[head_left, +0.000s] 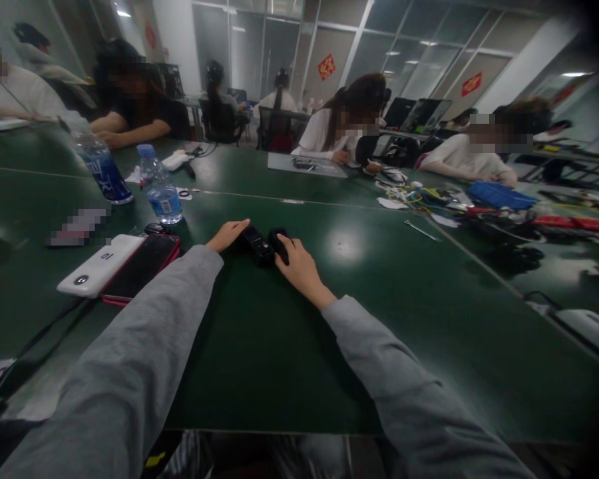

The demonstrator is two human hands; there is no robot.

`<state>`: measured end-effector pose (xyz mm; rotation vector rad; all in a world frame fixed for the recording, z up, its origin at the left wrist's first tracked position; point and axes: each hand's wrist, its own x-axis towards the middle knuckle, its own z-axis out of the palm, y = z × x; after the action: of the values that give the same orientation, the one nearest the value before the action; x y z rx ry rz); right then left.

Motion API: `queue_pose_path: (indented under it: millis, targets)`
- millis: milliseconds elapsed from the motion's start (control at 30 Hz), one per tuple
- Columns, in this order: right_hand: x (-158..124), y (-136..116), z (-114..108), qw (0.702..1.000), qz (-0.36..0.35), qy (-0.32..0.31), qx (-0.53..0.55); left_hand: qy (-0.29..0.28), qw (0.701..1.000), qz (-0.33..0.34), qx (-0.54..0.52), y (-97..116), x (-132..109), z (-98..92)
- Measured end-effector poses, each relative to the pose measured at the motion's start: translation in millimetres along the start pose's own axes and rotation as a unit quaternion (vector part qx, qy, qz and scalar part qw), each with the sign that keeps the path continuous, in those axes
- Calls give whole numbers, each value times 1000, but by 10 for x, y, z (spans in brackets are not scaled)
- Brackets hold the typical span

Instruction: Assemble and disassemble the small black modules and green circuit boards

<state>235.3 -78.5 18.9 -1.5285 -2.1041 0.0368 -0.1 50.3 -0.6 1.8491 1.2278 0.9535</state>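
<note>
A small black device (257, 245) with a screen and light markings lies on the green table in front of me, tilted to the view. My left hand (228, 235) grips its left side, fingers closed along the far end; the thumb is hidden. Just right of it is a small black block (279, 245), whose kind I cannot make out. My right hand (296, 265) is closed around that block, with the fingers over its top and right side. Whether the device and the block touch is not clear.
Left of my arm lie a red-edged phone (142, 268), a white power bank (100, 265) and a small water bottle (160, 186). A larger blue-labelled bottle (102, 169) stands behind. To the right are a wrench (422, 231) and tangled cables (419, 197). Several people sit across the table.
</note>
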Motion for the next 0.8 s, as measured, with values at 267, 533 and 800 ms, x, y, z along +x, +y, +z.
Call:
queue_pose_path:
  millis: [267, 533, 800]
  targets:
    - [-16, 107, -137, 987, -13, 125, 96, -24, 999, -15, -26, 26, 25, 11]
    - [100, 566, -147, 985, 67, 154, 37, -23, 999, -27, -5, 91, 16, 7]
    - [85, 654, -5, 995, 43, 80, -38, -19, 1000, -21, -7, 72, 10, 1]
